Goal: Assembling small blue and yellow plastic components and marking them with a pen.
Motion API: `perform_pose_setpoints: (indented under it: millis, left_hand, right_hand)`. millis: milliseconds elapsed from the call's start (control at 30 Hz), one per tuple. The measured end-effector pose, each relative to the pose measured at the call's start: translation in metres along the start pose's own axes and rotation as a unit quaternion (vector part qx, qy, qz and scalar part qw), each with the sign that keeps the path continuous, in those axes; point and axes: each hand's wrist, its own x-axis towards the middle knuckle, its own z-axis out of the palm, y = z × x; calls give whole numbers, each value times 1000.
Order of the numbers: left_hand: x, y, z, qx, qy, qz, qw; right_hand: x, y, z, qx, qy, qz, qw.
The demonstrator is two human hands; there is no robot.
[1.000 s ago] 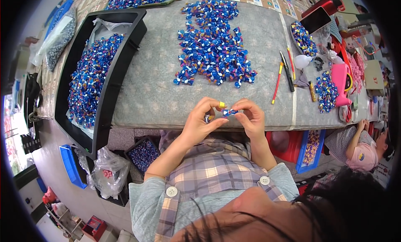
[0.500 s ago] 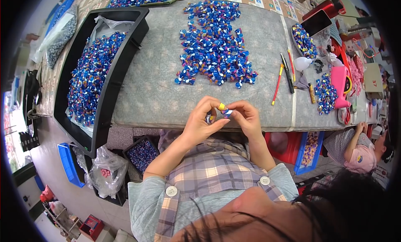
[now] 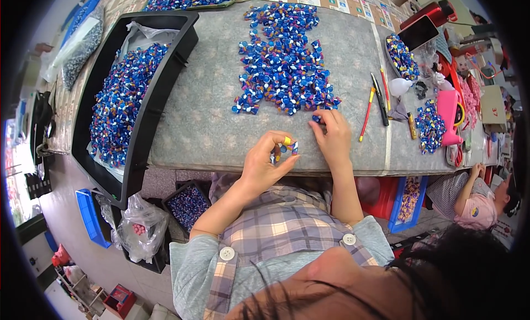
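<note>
On the grey table cover lies a wide spread of small glossy pieces [image 3: 284, 71], mostly blue with white, orange and purplish parts. My left hand [image 3: 264, 161] is curled near the table's front edge, with a yellow wrap on a fingertip. Thumb and forefinger pinch a small blue-and-white piece [image 3: 295, 149], and other small pieces show inside the curled fingers. My right hand [image 3: 334, 139] reaches to the spread's near right corner. Its thumb and forefinger close on a small blue piece [image 3: 316, 119], partly hidden by the fingers.
At left stands a black tray [image 3: 190, 41] heaped with similar pieces. Right of the spread lie a red-and-yellow brush [image 3: 366, 114], a black pen [image 3: 380, 102] and a gold tube [image 3: 412, 125]. Beyond them are a small pile [image 3: 430, 127] and a pink tool [image 3: 450, 115]. A co-worker [image 3: 477, 196] sits far right.
My right hand has parted from the left and moved up and right to the spread's near corner. The left hand has stayed nearly in place, still holding its piece.
</note>
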Motion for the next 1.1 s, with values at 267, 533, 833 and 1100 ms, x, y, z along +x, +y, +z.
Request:
perform_pose_setpoints:
  millis: [267,533,833,1100]
  left_hand:
    - [1,1,-1,0,0,-6,1000]
    - [2,0,0,12,-4,11,1000]
    - [-4,-9,-10,-122,-9,-63,990]
    - [-4,-5,-9,-224,-15,-86,971]
  right_hand:
    - [-3,-4,-5,0,-25,23,999]
    - [-6,-1,-6,13,-8,-5,1000]
    - [8,71,-65,-48,157,98,981]
    - [35,113,-70,-279,47,81,956]
